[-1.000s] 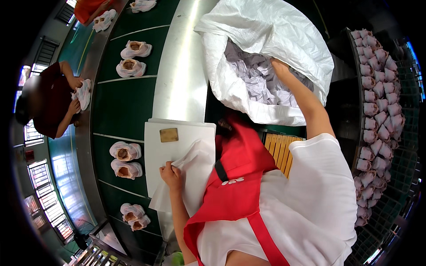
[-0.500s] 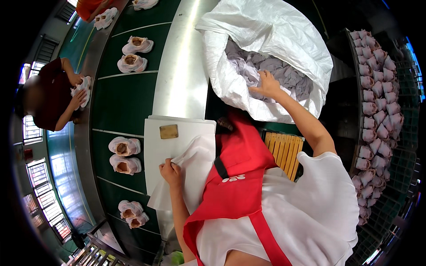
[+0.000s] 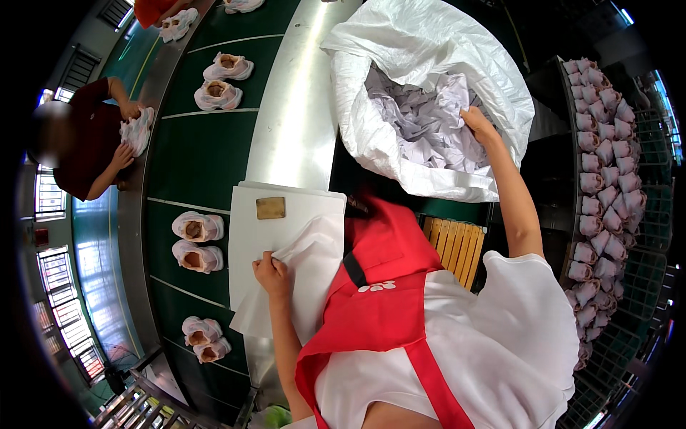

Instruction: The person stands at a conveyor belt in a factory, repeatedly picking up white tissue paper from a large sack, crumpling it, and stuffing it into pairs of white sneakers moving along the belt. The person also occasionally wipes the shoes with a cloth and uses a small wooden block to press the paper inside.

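Note:
My left hand (image 3: 272, 274) is closed on a sheet of white paper (image 3: 314, 247), which lies creased over a flat stack of white sheets (image 3: 244, 214) at the edge of the metal counter. Deep in the mouth of a big white woven sack (image 3: 355, 136), my right hand (image 3: 479, 123) grips a crumpled piece of pale paper (image 3: 451, 96). More crumpled paper (image 3: 418, 136) fills the sack around it. On the stack, beyond my left hand, rests a small tan block (image 3: 271, 208).
To the left runs a green conveyor belt (image 3: 193, 157) carrying pairs of pale shoes (image 3: 199, 256). Across it a person (image 3: 86, 146) handles a shoe. A rack of many pale shoes (image 3: 607, 179) stands at right. Yellow wooden slats (image 3: 456, 247) show below the sack.
My right hand has moved to the right inside the sack. From open fingers it has closed on crumpled paper and raised it. My left hand stays on the sheet.

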